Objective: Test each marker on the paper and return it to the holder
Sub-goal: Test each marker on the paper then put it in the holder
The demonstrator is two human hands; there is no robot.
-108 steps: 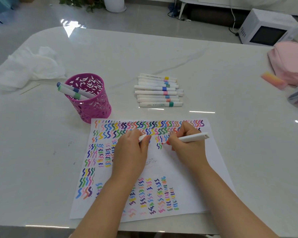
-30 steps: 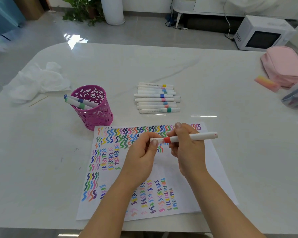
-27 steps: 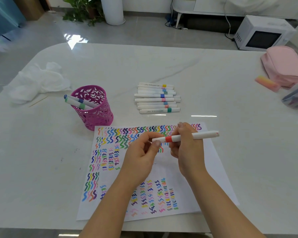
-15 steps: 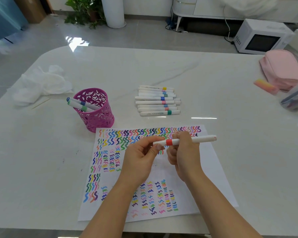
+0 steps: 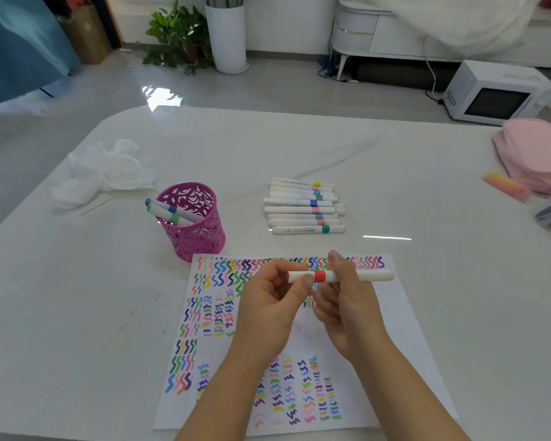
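Red-banded marker (image 5: pixel 320 276) lay level mid-frame, cap end pointing left. Left hand (image 5: pixel 269 305) pinched that end; right hand (image 5: pixel 347 302) gripped the barrel.

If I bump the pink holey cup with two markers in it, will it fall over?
It may well tip: the pink cut-out pen cup looks light, being mostly holes. Both white markers in it lean out over its left rim, likely pulling it that way. On the glossy white table it might slide first.

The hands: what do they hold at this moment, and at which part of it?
Both hold one white marker with a red band. The left hand pinches its cap end; the right hand grips the barrel just right of the band.
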